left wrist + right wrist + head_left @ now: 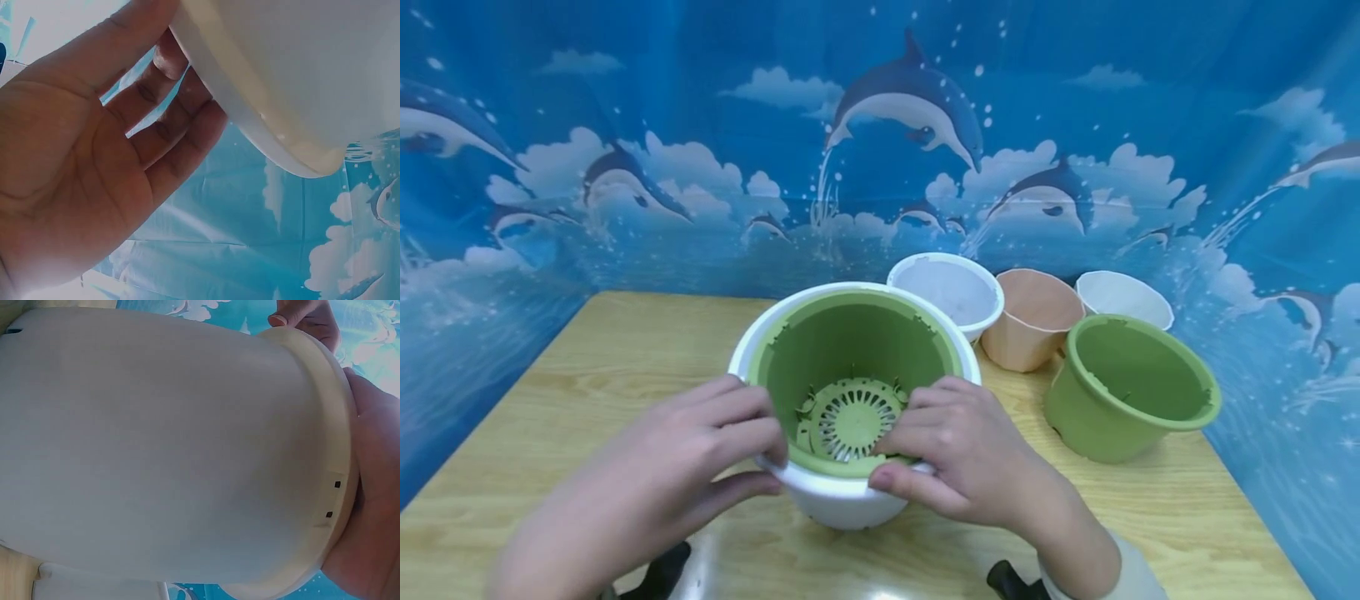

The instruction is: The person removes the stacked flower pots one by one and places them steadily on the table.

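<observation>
A green flowerpot with a slotted round base sits nested inside a white flowerpot, in front of the person in the head view. My left hand holds the white rim at the near left, fingers over it and thumb lower down. At the near right, my right hand grips both rims, with fingers inside the green pot and the thumb outside. The left wrist view has the left palm beside the white rim. In the right wrist view the white pot's side fills most of the picture.
At the back right stand a white round pot, a peach pot, another white pot and a second green pot. They rest on a wooden table. Behind it hangs a blue dolphin curtain.
</observation>
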### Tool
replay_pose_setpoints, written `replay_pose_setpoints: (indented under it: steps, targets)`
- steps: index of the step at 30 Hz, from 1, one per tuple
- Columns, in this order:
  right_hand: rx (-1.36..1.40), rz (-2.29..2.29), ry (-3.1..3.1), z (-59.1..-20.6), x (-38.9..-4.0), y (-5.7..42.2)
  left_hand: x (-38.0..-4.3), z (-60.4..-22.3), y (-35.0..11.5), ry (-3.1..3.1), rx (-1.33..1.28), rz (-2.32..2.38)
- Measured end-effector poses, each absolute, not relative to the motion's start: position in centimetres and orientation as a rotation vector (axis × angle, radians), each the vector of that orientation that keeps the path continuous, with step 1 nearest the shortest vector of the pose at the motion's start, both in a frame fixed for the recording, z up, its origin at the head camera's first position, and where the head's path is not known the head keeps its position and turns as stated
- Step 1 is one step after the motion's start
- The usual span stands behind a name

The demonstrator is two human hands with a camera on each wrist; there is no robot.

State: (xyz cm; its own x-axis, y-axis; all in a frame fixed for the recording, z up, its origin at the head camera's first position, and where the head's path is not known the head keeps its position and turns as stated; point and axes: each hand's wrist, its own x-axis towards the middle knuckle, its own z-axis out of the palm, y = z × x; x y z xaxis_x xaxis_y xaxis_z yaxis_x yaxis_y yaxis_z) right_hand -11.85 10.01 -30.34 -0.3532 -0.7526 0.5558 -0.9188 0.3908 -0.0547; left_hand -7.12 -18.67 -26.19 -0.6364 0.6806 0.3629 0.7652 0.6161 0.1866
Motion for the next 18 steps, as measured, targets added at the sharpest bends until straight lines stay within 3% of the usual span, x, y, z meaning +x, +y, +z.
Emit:
replay_pose_setpoints:
  steps: [18]
  targets:
    - [1.391,0.756,-2.036,-30.53,-11.94,9.44,-6.72,-25.57,-18.67,-2.641,-1.085,-0.500]
